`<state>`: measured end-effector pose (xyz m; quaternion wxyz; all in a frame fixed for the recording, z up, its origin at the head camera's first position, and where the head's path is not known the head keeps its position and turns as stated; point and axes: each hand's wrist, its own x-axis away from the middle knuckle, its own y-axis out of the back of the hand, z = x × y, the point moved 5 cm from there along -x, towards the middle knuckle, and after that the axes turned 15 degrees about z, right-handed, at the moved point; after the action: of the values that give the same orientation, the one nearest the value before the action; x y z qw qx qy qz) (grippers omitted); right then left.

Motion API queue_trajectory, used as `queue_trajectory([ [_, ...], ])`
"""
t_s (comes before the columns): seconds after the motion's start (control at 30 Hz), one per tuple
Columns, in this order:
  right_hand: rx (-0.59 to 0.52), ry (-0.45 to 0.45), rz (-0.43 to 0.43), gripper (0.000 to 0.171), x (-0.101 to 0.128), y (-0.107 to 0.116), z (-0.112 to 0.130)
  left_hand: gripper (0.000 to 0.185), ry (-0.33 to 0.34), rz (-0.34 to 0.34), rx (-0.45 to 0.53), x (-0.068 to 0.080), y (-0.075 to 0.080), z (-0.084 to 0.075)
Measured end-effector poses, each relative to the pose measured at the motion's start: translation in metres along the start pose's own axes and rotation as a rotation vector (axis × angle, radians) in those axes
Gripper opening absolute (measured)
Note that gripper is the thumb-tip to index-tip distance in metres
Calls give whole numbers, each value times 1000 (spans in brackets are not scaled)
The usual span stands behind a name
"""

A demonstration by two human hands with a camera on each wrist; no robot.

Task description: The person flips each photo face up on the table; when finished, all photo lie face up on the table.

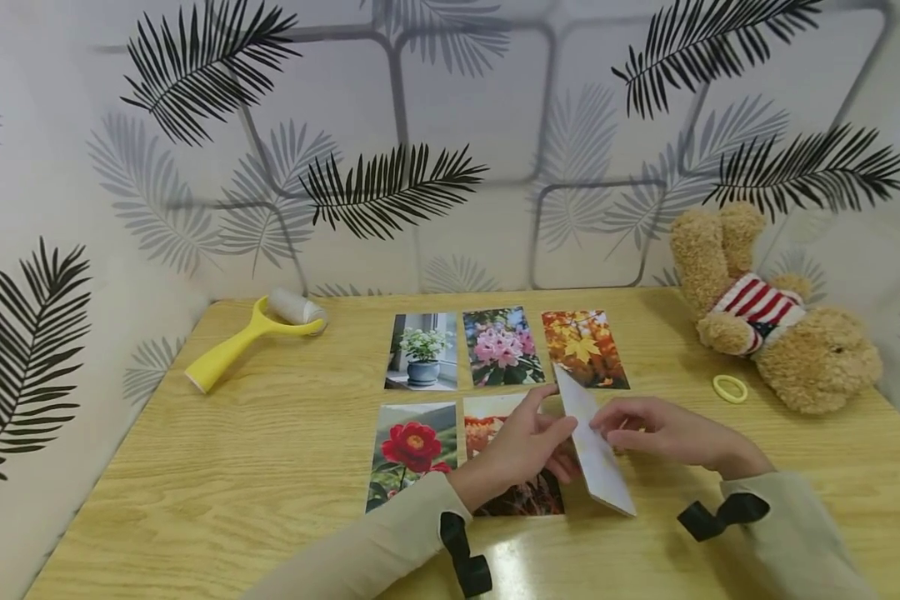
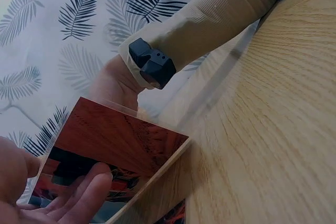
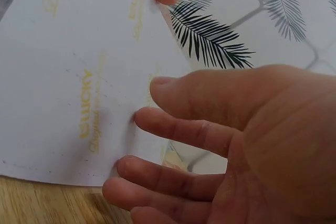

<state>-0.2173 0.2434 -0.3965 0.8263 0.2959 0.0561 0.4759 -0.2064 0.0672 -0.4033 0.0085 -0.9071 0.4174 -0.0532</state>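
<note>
My left hand (image 1: 521,446) grips a thin stack of photo prints (image 1: 598,458), thumb on the white back and fingers on the picture side. The stack stands tilted on edge, its lower end close to the wooden table. A dark red picture (image 2: 115,140) faces the left wrist camera. On the other side, my right hand (image 1: 663,432) has loosely bent fingers at the white back (image 3: 52,93), which bears yellow lettering; the fingertips appear to touch it. Beneath my left hand lies an autumn photo (image 1: 528,498), partly covered. Beside it is a red flower photo (image 1: 412,454).
Behind lie a potted plant photo (image 1: 422,352), a pink flower photo (image 1: 503,346) and a maple leaf photo (image 1: 585,348). A yellow-handled lint roller (image 1: 251,337) is at the left. A teddy bear (image 1: 776,308) and a yellow ring (image 1: 731,388) lie at the right, near the patterned wall.
</note>
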Motion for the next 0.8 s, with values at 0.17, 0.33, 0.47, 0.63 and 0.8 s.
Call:
queue_trajectory([
  [0.17, -119, -67, 42, 34, 0, -3, 0, 52, 66, -29, -124, -2, 2, -4],
  [0.33, -139, -121, 13, 44, 3, -1, 8, 47, 78, -4, -109, -4, -3, -5],
  [0.47, -140, -133, -51, 49, 8, 3, 17, 44, 63, 53, -260, -6, -11, -5],
  [0.63, -164, -189, -94, 58, 14, 7, 23, 52, 32, 167, -483, -9, -18, -4],
  [0.8, -120, -207, -121, 60, 17, 11, 26, 66, 42, 213, -653, -12, -16, 0],
])
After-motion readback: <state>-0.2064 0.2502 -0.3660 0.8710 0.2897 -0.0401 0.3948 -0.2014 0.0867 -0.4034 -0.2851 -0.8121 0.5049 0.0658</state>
